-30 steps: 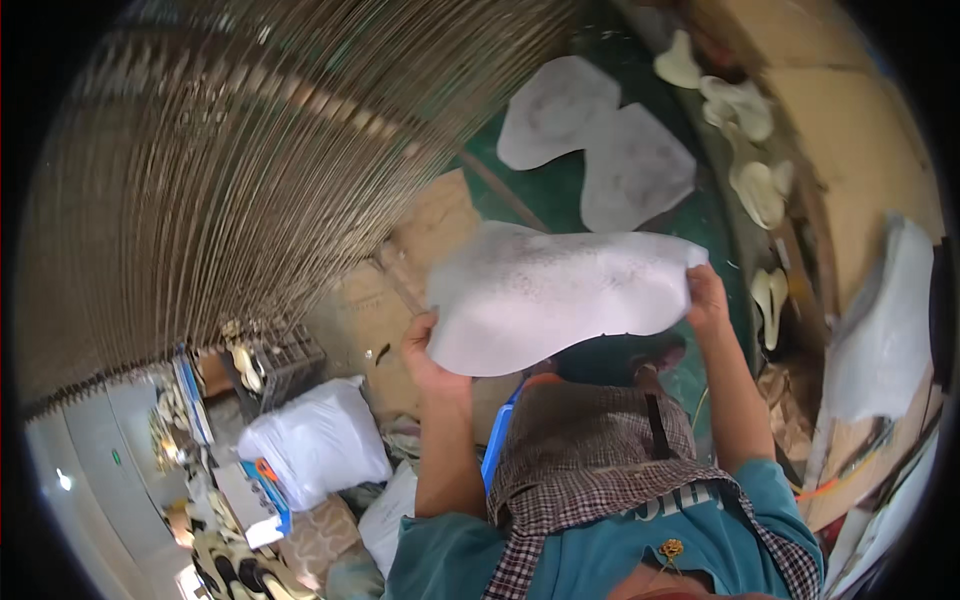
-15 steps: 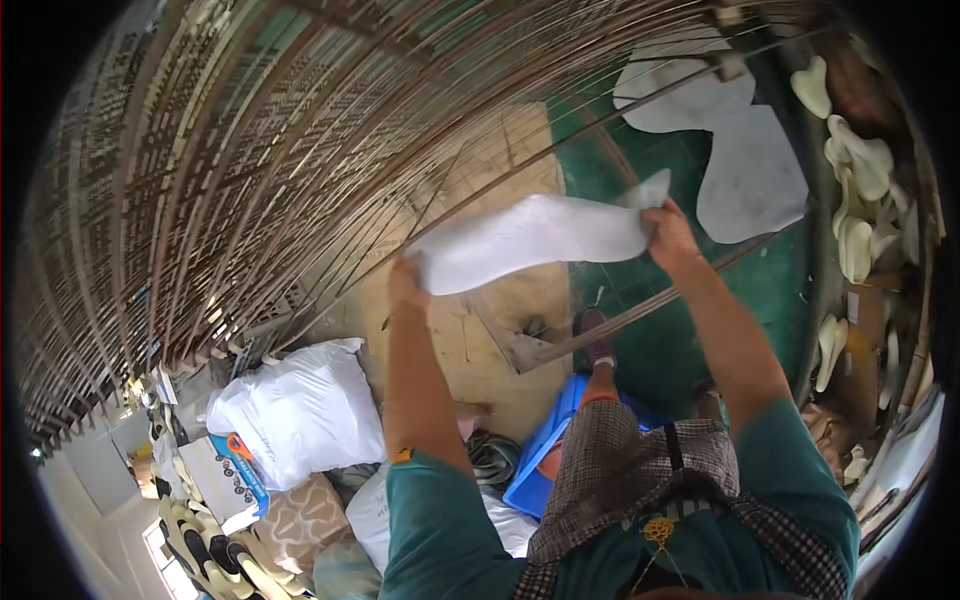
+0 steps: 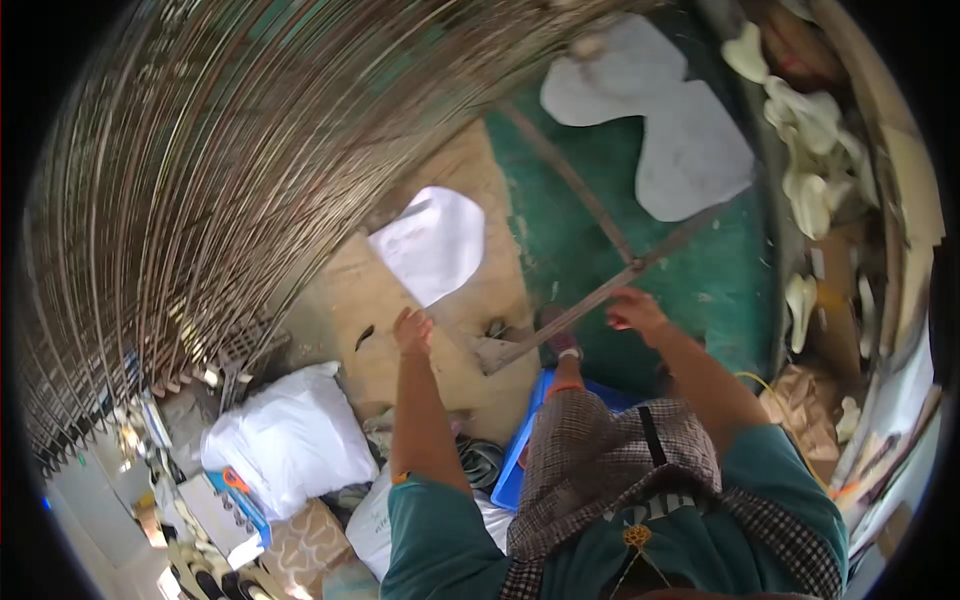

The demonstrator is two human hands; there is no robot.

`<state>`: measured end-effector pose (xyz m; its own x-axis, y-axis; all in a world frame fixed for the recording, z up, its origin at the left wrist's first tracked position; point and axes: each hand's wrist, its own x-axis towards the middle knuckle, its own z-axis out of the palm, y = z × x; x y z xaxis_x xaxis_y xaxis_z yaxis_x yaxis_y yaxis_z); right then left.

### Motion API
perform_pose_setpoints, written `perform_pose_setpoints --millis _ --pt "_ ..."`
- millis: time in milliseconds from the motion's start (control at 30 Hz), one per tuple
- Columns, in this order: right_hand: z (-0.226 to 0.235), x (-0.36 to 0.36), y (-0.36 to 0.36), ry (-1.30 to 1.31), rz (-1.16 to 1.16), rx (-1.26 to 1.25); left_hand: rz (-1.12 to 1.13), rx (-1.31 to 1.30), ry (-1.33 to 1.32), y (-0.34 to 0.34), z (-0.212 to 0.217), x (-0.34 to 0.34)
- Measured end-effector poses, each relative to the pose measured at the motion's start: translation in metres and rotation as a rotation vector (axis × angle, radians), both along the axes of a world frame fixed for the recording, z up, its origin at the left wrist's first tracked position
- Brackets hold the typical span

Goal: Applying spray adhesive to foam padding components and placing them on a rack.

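Note:
A white curved piece of sheet material [image 3: 440, 245] is out of both hands, over the tan floor at the edge of the rod rack; I cannot tell whether it is falling or resting. Just below its lower tip is my left hand [image 3: 413, 331], empty, its fingers loosely bent and apart. Above the green floor, my right hand [image 3: 637, 312] is also empty, fingers half curled and slightly blurred, near a metal bar [image 3: 590, 302]. Two more white shaped sheets [image 3: 695, 150] [image 3: 615, 75] lie at the far right on the green floor.
A rack of many thin rods [image 3: 220, 150] fills the upper left. Near my feet stands a blue bin [image 3: 512, 455], with a stuffed white sack [image 3: 290, 430] to its left. Cream shoe-last-like pieces [image 3: 810, 200] and a brown paper bag [image 3: 803, 410] line the right side.
Both hands have let go of the white sheet, which is now farther left and away from them. My hands have drawn back toward me. The view has shifted a little to the right.

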<state>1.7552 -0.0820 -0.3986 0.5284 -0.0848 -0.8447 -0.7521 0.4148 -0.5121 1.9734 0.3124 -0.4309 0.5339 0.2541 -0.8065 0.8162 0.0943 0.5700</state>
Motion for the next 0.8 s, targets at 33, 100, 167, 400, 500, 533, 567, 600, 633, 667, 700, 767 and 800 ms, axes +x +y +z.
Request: perform_pose_setpoints --millis 33,100,167,400,500,533,567,600,633,667,700,767,800 --pt "0.009 -0.041 -0.044 -0.012 -0.109 -0.108 -0.05 -0.035 0.015 -0.049 -0.003 -0.015" --pt "0.041 -0.112 -0.114 0.013 -0.279 -0.287 -0.248 -0.106 -0.013 -0.161 -0.003 -0.049" --pt "0.097 -0.184 -0.178 -0.128 -0.341 -0.592 -0.395 -0.142 -0.03 -0.253 0.02 -0.087" --pt "0.258 -0.43 -0.28 0.086 -0.726 -1.42 -1.171 -0.549 -0.791 -0.59 0.168 -0.312" --pt "0.289 -0.485 -0.301 0.303 -0.564 -1.688 -1.409 -0.631 -1.195 -0.689 0.261 -0.422" --pt "0.293 -0.496 -0.305 0.308 -0.579 -1.678 -1.481 -0.651 -1.388 -0.711 0.275 -0.454" --pt "0.294 -0.495 -0.307 0.291 -0.529 -1.66 -1.569 -0.563 -1.463 -0.727 0.278 -0.479" --pt "0.295 -0.497 -0.31 0.277 -0.48 -1.645 -1.612 -0.407 -1.529 -0.74 0.274 -0.503" --pt "0.295 -0.506 -0.312 0.268 -0.496 -1.637 -1.624 -0.396 -1.539 -0.747 0.271 -0.519" --pt "0.296 -0.514 -0.315 0.236 -0.484 -1.666 -1.617 -0.267 -1.55 -0.753 0.267 -0.53" --pt "0.296 -0.525 -0.316 0.219 -0.476 -1.695 -1.613 -0.152 -1.554 -0.759 0.265 -0.541" --pt "0.295 -0.548 -0.321 0.192 -0.534 -1.703 -1.601 -0.147 -1.601 -0.761 0.259 -0.545" --pt "0.297 -0.56 -0.327 0.189 -0.578 -1.696 -1.623 -0.17 -1.644 -0.763 0.258 -0.544"
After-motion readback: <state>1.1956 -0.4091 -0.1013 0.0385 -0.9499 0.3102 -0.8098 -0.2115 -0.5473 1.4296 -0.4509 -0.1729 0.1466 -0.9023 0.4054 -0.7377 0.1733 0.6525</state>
